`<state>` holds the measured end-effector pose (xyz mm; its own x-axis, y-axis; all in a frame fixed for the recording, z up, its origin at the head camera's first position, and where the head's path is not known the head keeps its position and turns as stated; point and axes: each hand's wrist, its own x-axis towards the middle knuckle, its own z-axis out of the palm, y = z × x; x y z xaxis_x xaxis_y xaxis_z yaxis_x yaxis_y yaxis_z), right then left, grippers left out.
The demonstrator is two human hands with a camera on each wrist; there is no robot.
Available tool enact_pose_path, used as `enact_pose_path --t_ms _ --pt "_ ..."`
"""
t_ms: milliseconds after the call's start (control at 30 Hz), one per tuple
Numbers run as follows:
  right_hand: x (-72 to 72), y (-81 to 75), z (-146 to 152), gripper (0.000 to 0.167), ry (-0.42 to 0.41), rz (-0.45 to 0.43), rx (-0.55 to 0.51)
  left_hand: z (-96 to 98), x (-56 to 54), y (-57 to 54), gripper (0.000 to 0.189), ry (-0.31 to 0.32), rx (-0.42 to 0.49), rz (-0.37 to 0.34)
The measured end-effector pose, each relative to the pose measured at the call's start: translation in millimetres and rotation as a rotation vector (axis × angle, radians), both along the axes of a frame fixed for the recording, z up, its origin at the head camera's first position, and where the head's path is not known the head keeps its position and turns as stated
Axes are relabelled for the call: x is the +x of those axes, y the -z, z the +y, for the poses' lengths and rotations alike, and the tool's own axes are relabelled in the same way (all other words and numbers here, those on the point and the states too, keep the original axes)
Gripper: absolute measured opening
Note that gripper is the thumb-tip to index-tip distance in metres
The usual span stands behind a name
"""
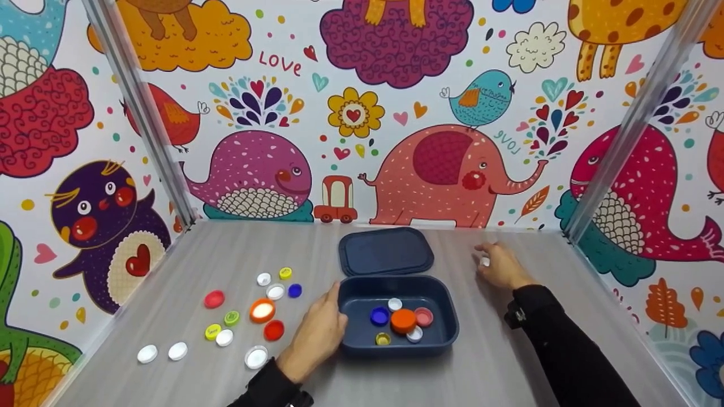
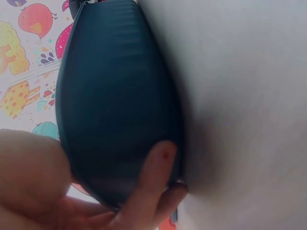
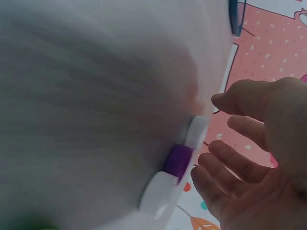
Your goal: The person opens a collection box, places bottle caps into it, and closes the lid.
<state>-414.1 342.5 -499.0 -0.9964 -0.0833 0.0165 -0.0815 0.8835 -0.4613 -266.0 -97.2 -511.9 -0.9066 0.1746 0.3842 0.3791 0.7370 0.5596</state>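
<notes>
My left hand (image 1: 317,330) holds the left end of a dark blue plastic box (image 1: 452,316); in the left wrist view its fingers (image 2: 156,167) lie against the outside wall. Inside the box sit several bottle caps, among them an orange cap (image 1: 404,321), a blue cap (image 1: 379,316) and a pink cap (image 1: 423,317). My right hand (image 1: 500,267) is over the table at the right, beside a white cap (image 1: 485,262). Seen from the right wrist, its fingers are spread and hold nothing, near a purple cap (image 3: 178,162) between two white caps (image 3: 159,194).
A dark blue lid (image 1: 386,251) lies flat behind the box. Left of the box, several loose caps are scattered over the table (image 1: 192,265), including a red cap (image 1: 274,330) and an orange-rimmed cap (image 1: 262,311). Cartoon-printed walls (image 1: 396,113) enclose the table's back and sides.
</notes>
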Motion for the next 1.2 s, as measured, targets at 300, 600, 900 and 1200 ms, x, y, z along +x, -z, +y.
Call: enact_pose_path --t_ms 300,600,900,1200 --pt "-0.8 12.4 7.3 0.041 -0.027 0.077 0.034 0.4 0.4 1.9 0.062 0.014 -0.021 0.114" --pt "1.0 16.5 6.1 0.026 -0.04 0.112 0.025 0.5 2.0 1.0 0.061 0.009 -0.009 0.075" --pt "2.8 15.7 3.8 0.025 -0.052 0.116 0.024 -0.3 0.3 2.3 0.064 0.014 0.0 0.057" --pt "6.1 15.9 4.9 0.021 -0.114 0.224 0.042 -0.6 1.0 1.8 0.063 0.014 -0.023 0.084"
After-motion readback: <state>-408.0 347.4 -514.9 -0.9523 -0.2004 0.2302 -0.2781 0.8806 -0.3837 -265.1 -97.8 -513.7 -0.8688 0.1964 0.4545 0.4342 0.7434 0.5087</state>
